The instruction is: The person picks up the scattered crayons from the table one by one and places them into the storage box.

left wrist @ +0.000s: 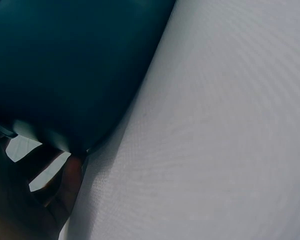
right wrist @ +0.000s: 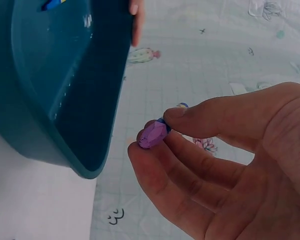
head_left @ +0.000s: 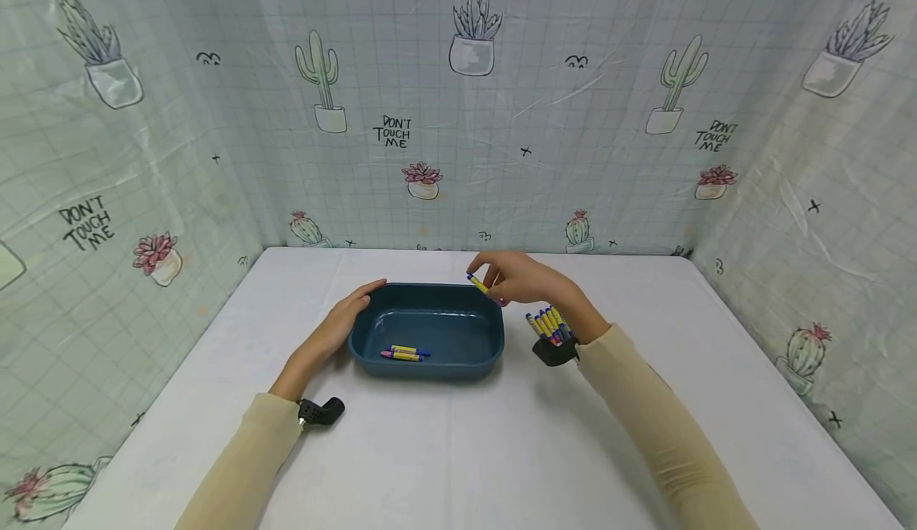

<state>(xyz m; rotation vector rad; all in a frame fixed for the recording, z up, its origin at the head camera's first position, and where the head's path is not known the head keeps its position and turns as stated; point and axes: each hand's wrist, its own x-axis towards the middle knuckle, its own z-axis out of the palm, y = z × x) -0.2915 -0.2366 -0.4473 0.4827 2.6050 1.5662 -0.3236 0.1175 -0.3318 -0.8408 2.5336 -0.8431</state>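
Note:
A dark teal plastic bin (head_left: pixel 426 371) stands on the white table, with two crayons (head_left: pixel 404 352) lying in its near left part. My left hand (head_left: pixel 344 319) rests against the bin's left end, its fingers stretched along the rim toward the far corner. In the left wrist view, fingertips (left wrist: pixel 72 167) touch the bin's outer wall. Over the bin's far right corner, my right hand (head_left: pixel 526 277) pinches a crayon (head_left: pixel 477 282) between thumb and fingers. It has a yellow and blue wrapper; its faceted purple end (right wrist: pixel 154 134) faces the right wrist camera.
Right of the bin, several yellow-wrapped crayons (head_left: pixel 548 323) lie side by side on the table, partly hidden by my right wrist and its black band (head_left: pixel 555 351). A cactus-print cloth (head_left: pixel 458 116) hangs behind the table and along both sides.

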